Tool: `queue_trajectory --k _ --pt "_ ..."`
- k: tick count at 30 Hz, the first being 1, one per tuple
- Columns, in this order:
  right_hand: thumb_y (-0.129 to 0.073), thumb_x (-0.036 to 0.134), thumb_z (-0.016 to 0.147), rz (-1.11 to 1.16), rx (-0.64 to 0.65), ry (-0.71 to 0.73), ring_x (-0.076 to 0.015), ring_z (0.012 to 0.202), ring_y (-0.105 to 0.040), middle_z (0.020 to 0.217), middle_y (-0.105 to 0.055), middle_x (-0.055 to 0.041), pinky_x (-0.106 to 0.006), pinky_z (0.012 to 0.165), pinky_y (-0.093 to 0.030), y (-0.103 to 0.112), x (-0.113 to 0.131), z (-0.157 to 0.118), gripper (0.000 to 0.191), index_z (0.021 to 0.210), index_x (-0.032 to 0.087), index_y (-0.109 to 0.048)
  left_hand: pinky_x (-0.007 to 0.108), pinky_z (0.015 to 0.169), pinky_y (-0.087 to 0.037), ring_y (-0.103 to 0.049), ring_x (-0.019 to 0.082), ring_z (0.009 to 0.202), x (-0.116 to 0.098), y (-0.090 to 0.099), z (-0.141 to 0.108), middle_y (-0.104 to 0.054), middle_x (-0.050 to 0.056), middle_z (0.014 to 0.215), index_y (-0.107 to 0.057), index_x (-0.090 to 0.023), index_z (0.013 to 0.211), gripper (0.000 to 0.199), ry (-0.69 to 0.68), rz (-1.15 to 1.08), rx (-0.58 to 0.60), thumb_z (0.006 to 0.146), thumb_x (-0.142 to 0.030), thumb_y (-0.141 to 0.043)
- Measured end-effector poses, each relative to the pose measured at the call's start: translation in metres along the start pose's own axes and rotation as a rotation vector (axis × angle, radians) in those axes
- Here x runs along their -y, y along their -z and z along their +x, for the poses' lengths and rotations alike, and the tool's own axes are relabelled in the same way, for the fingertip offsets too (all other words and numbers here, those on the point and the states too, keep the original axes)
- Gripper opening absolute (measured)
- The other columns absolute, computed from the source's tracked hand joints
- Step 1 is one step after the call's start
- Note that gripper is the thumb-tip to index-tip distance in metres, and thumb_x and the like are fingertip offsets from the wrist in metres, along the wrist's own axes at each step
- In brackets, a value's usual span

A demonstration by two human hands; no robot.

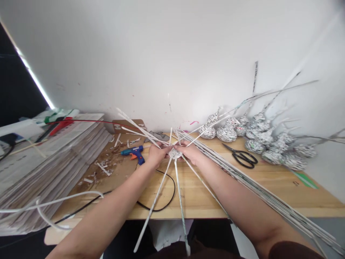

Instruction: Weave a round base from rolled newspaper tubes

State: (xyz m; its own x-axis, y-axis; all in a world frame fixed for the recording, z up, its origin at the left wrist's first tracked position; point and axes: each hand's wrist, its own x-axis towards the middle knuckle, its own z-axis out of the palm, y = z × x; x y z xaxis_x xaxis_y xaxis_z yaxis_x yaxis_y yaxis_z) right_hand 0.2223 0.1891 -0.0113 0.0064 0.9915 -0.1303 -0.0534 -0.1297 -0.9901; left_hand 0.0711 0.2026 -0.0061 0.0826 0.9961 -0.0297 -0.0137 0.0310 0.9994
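Note:
Between my hands is a small woven paper base [175, 154], with several rolled-paper sticks fanning out from it like spokes. My left hand [159, 154] grips its left edge, the thumb lying near the centre. On the other side my right hand [189, 151] holds the right edge, fingers closed around it. Two spokes point down toward my lap, and others rise toward the wall. The fingertips behind the base are partly hidden. A long bundle of paper sticks [242, 175] lies beside and beyond my right forearm.
A blue glue gun [137, 154] lies left of my hands among paper scraps. Stacked newspapers [72, 158] fill the left side. Black scissors [242, 157] rest at right, before several woven paper gourd shapes [226, 132] along the wall. A black cable [172, 194] loops across the wooden table [199, 201].

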Motion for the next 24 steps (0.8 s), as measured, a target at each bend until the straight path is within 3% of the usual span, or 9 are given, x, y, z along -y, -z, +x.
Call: queue_trajectory --k 3,6,15,20,24 --pt "-0.08 0.029 0.061 -0.053 -0.121 0.174 -0.0152 0.059 -0.065 0.067 -0.07 -0.0022 -0.025 0.053 -0.051 -0.003 -0.018 0.009 0.024 0.078 0.017 -0.067 0.023 0.044 -0.048 -0.059 0.014 0.051 0.011 0.001 0.003 -0.065 0.002 0.063 -0.066 -0.016 0.076 0.035 0.026 -0.032 0.046 0.05 -0.029 -0.086" --pt "-0.078 0.036 0.064 -0.038 -0.138 0.243 -0.0165 0.062 -0.065 0.07 -0.07 -0.0024 -0.029 0.06 -0.053 -0.007 -0.028 0.013 0.026 0.081 0.018 -0.069 0.023 0.045 -0.049 -0.06 0.014 0.054 0.02 0.005 0.004 -0.067 0.003 0.067 -0.068 -0.016 0.079 0.037 0.02 -0.087 0.081 0.052 -0.033 -0.086" --pt "-0.078 0.041 0.065 0.056 -0.108 0.21 -0.0177 0.059 -0.066 0.069 -0.07 -0.0016 -0.031 0.059 -0.052 -0.014 -0.018 0.002 0.039 0.092 0.018 -0.062 0.021 0.044 -0.047 -0.06 0.013 0.057 0.019 0.016 0.01 -0.068 0.004 0.073 -0.07 -0.013 0.081 0.039 0.011 -0.087 0.066 0.058 -0.041 -0.083" --pt "-0.074 0.035 0.068 -0.021 -0.085 0.252 -0.0176 0.058 -0.065 0.067 -0.07 -0.0014 -0.03 0.056 -0.051 -0.013 -0.018 0.001 0.036 0.099 0.018 -0.066 0.019 0.042 -0.044 -0.056 0.012 0.054 0.02 0.018 0.01 -0.064 0.003 0.067 -0.07 -0.012 0.081 0.035 -0.05 -0.052 0.128 0.062 -0.038 -0.081" --pt "-0.077 0.037 0.066 0.005 -0.093 0.227 -0.0188 0.06 -0.066 0.069 -0.071 -0.0021 -0.032 0.058 -0.052 -0.014 -0.016 -0.001 0.039 0.099 0.018 -0.067 0.02 0.042 -0.043 -0.054 0.011 0.05 0.018 0.018 0.008 -0.061 0.0 0.06 -0.068 -0.013 0.079 0.034 -0.072 -0.005 0.099 0.059 -0.037 -0.081"
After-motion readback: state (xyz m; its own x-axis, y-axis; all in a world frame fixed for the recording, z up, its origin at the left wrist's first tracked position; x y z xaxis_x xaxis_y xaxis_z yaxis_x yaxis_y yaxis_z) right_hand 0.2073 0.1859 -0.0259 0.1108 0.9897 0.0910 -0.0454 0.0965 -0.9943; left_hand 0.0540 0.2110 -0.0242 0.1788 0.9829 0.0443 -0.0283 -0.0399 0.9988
